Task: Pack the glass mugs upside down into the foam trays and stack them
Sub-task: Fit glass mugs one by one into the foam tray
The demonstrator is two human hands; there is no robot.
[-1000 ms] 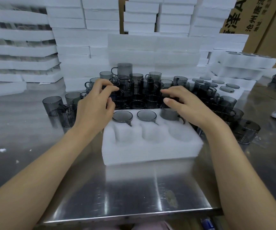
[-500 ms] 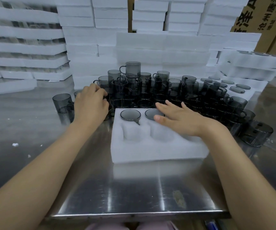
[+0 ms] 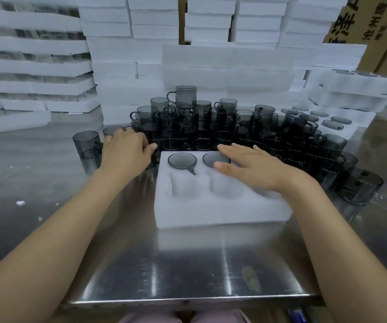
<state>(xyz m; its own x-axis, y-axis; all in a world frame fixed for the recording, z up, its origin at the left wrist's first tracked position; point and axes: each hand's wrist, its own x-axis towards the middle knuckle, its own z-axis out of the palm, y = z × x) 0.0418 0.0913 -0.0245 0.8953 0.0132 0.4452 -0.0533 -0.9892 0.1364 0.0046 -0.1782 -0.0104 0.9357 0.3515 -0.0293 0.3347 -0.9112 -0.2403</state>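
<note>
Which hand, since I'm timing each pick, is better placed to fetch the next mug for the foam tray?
Left. The left hand is at the loose glass mugs beside the foam tray, fingers curled over them; the right hand lies flat on the tray's far right part.

Grey glass mugs (image 3: pixel 211 127), white foam tray (image 3: pixel 211 213)
The foam tray lies on the worktop (image 3: pixel 187 271) beneath the right grip (image 3: pixel 253 169); two upside-down mugs (image 3: pixel 182 160) sit in its far pockets just left of that grip, loose upright ones crowd beyond.
</note>
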